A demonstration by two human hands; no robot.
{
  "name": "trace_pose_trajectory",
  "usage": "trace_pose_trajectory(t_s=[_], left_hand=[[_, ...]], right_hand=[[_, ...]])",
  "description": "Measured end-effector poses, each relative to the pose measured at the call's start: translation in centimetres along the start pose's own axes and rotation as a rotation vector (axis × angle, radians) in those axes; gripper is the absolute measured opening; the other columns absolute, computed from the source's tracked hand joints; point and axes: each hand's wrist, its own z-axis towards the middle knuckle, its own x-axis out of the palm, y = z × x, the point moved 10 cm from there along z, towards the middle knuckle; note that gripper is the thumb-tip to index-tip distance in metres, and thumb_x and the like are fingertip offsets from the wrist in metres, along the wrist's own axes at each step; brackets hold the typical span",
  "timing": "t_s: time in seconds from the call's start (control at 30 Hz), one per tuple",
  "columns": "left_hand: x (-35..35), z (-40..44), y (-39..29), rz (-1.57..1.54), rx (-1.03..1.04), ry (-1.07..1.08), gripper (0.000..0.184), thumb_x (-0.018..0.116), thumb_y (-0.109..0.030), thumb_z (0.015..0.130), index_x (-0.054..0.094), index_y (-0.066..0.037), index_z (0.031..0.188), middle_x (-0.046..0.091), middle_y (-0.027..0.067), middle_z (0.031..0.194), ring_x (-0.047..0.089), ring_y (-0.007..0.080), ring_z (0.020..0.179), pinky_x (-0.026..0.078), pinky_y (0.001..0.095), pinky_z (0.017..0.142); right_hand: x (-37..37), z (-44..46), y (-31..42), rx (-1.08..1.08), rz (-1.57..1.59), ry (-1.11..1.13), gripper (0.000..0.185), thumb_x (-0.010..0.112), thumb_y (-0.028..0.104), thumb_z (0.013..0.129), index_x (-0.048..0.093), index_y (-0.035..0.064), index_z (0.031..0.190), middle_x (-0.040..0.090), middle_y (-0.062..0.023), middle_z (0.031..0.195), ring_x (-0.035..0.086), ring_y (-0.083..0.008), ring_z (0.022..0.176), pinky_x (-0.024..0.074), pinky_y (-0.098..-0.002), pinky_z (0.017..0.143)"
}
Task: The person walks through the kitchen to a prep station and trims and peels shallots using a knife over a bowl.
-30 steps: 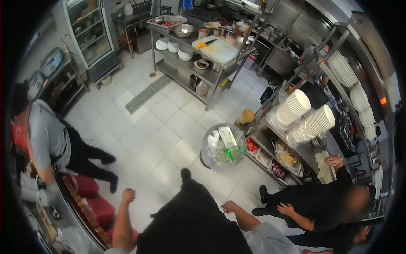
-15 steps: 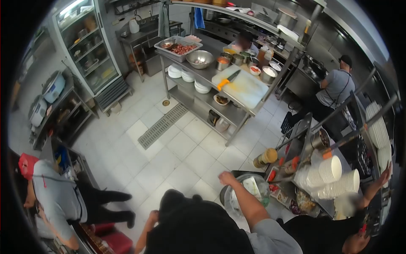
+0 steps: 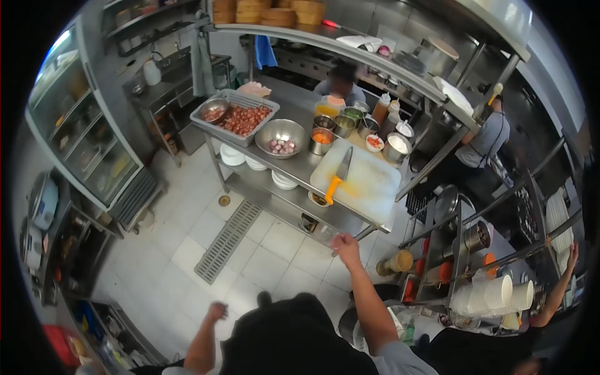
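My right hand (image 3: 346,244) is held out over the floor, just short of the steel table's front corner. Its fingers are loosely bent and a little apart, and I see nothing in them. My left hand (image 3: 217,312) hangs low above the tiles, its fingers smeared by motion. On the steel table (image 3: 290,165) ahead lies a white cutting board (image 3: 369,181), with an orange-handled knife (image 3: 339,175) on it. A metal bowl (image 3: 281,130) with small purplish pieces stands to its left, beside a grey tub (image 3: 219,125) of reddish chopped pieces.
Small metal containers (image 3: 322,139) and squeeze bottles (image 3: 380,107) line the table's back. A rack with stacked paper cups (image 3: 490,294) and a lidded jar (image 3: 395,263) stands at right. A floor drain (image 3: 231,240) runs ahead. Co-workers are behind the table, at the stove (image 3: 481,140) and beside me.
My view has moved forward, nearer the table and its bowls. My right hand now reaches farther ahead, and more of my left forearm shows. The person at the left has mostly left view.
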Motion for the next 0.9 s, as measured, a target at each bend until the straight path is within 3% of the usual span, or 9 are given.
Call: trace_pose_trajectory(t_s=[0.1,0.23,0.3,0.37,0.43,0.53,0.7,0.8,0.9], left_hand=[[-2.9,4.0,-16.8,0.250,0.250,-0.117,0.023,0.069,-0.020,0.080,0.071,-0.005,0.097,0.071,0.0084,0.083,0.067,0.0244,0.070,0.054,0.0422,0.064],[-0.5,5.8,-36.6,0.201,0.522,-0.128,0.020,0.064,-0.013,0.083,0.070,0.000,0.097,0.069,0.0097,0.077,0.064,0.0206,0.066,0.054,0.0367,0.062],[2.7,6.7,-42.9,0.153,0.608,-0.086,0.020,0.059,-0.015,0.092,0.069,0.002,0.094,0.065,0.0067,0.071,0.062,0.0153,0.062,0.053,0.0312,0.059],[5.8,8.3,-45.8,0.148,0.650,0.032,0.023,0.058,-0.019,0.094,0.069,0.001,0.097,0.068,0.0071,0.078,0.066,0.0168,0.069,0.054,0.0312,0.062],[10.2,6.6,-48.4,0.209,0.599,0.144,0.020,0.056,-0.013,0.096,0.064,-0.002,0.111,0.069,0.0076,0.094,0.069,0.0168,0.083,0.057,0.0313,0.066],[15.5,4.0,-51.1,0.142,0.559,0.369,0.024,0.057,-0.020,0.100,0.064,-0.003,0.115,0.069,0.0067,0.096,0.068,0.0159,0.086,0.056,0.0312,0.070],[17.2,4.1,-52.0,0.201,0.469,0.504,0.025,0.061,-0.023,0.097,0.067,-0.002,0.111,0.068,0.0052,0.094,0.065,0.0143,0.085,0.055,0.0302,0.071],[18.5,4.6,-55.2,0.398,0.626,0.576,0.027,0.064,-0.025,0.095,0.069,-0.001,0.105,0.070,0.0106,0.092,0.068,0.0187,0.086,0.055,0.0346,0.074],[19.1,5.1,-58.7,0.528,0.787,0.706,0.032,0.065,-0.031,0.095,0.069,-0.001,0.106,0.071,0.0148,0.096,0.070,0.0218,0.087,0.055,0.0373,0.079]], right_hand=[[-1.8,3.6,2.2,-0.147,-0.144,-0.210,0.018,0.066,0.018,0.093,0.065,0.0004,0.095,0.070,-0.0091,0.081,0.066,-0.0174,0.073,0.0512,-0.0303,0.064],[-2.3,8.2,8.3,-0.274,-0.357,-0.413,0.025,0.070,0.022,0.090,0.064,-0.0025,0.091,0.069,-0.0145,0.079,0.066,-0.0210,0.071,0.0513,-0.0346,0.067],[-2.7,11.7,7.7,-0.258,-0.405,-0.454,0.035,0.074,0.030,0.087,0.064,-0.0032,0.088,0.070,-0.0183,0.082,0.067,-0.0263,0.073,0.0515,-0.0381,0.070],[-2.4,15.6,6.6,-0.162,-0.480,-0.439,0.040,0.077,0.035,0.085,0.064,-0.0025,0.088,0.070,-0.0189,0.082,0.068,-0.0292,0.077,0.0520,-0.0392,0.071],[-1.1,15.8,7.0,-0.164,-0.595,-0.493,0.048,0.078,0.043,0.081,0.064,-0.0021,0.089,0.069,-0.0192,0.080,0.068,-0.0327,0.077,0.0527,-0.0414,0.072],[-0.9,17.6,7.9,-0.125,-0.685,-0.518,0.058,0.081,0.052,0.075,0.064,-0.0015,0.091,0.069,-0.0196,0.080,0.069,-0.0379,0.080,0.0535,-0.0452,0.074],[1.2,19.1,10.1,-0.027,-0.698,-0.352,0.048,0.078,0.040,0.077,0.064,-0.0024,0.097,0.069,-0.0230,0.082,0.068,-0.0411,0.073,0.0542,-0.0480,0.071],[2.8,19.7,9.5,-0.033,-0.825,-0.395,0.043,0.075,0.032,0.076,0.063,-0.0026,0.098,0.069,-0.0233,0.087,0.067,-0.0422,0.082,0.0535,-0.0483,0.074],[2.2,20.3,5.7,0.173,-0.550,-0.385,0.036,0.070,0.025,0.081,0.060,-0.0033,0.102,0.068,-0.0214,0.086,0.067,-0.0363,0.081,0.0514,-0.0465,0.074]])
